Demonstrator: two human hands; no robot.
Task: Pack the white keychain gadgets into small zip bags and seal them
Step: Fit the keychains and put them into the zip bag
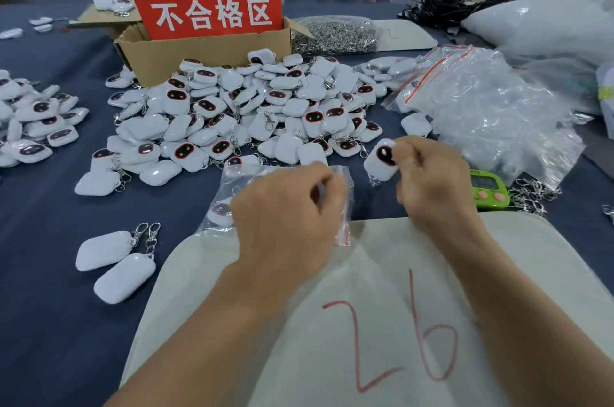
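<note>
– Dozens of white keychain gadgets [252, 107] lie heaped on the blue cloth [50, 207] beyond your hands, a crumpled mass of zip bags [491, 114] to their right, and the white pad [365, 323] marked 26 nearest you.
– And my hands?
– Your left hand [285, 207] curls its fingers, pinching a small zip bag [345, 227] over the pad's far edge. Your right hand [432, 180] grips one gadget [382, 160] by its end, dark face up, near that bag.
– Bag mouth open?
– Too blurred to tell.

Both arms reach toward 12 o'clock. The left hand [285, 210] pinches a zip bag [344, 229]. The right hand [432, 180], at its 2 o'clock, pinches a gadget [380, 162].
</note>
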